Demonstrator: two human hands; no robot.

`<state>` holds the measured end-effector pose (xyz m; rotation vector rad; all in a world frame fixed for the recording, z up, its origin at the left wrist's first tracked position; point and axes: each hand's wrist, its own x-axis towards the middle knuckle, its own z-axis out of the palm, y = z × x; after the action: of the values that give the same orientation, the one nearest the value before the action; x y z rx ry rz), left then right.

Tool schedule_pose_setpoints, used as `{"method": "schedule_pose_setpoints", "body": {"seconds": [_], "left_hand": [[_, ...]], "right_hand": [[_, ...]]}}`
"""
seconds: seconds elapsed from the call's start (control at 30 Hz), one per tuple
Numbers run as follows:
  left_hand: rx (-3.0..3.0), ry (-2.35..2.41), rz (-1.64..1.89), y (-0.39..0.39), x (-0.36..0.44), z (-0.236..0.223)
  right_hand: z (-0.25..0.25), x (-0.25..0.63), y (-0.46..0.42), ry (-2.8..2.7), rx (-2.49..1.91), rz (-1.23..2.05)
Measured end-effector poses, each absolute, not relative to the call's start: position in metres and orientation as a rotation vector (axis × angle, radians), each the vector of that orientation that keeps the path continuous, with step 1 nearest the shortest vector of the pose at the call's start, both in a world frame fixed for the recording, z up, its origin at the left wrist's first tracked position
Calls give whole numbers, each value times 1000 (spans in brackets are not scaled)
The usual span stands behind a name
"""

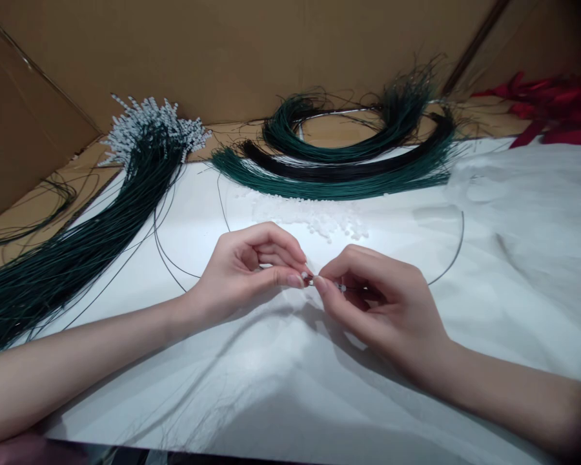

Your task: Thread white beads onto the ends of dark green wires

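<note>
In the middle of the head view, my left hand (244, 271) pinches a small white bead (304, 276) between thumb and forefinger. The fingertips of my right hand (382, 303) meet it there, closed on a thin dark wire (458, 250) that curves out past the knuckles to the right. Another white bead (342, 288) sits on the wire under my right hand. The exact spot where the wire and bead meet is partly hidden by the fingertips. Just beyond my hands lies a scatter of loose white beads (314, 216) on the white sheet.
At left lies a thick bundle of green wires (126, 213) tipped with white beads (150, 129). Curved bundles of bare green wire (343, 187) rest at the back. Red ribbon (552, 106) and crumpled translucent plastic (527, 187) are at right. Cardboard walls (252, 58) enclose the white sheet (252, 400).
</note>
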<state>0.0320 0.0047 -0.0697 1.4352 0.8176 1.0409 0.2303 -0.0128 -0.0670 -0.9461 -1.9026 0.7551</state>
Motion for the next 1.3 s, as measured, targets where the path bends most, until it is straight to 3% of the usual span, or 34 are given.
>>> {"method": "schedule_pose_setpoints", "body": {"seconds": [1.3], "left_hand": [[1817, 799, 1032, 5, 26, -76]], "right_hand": [[-69, 229, -11, -1963, -940, 790]]}}
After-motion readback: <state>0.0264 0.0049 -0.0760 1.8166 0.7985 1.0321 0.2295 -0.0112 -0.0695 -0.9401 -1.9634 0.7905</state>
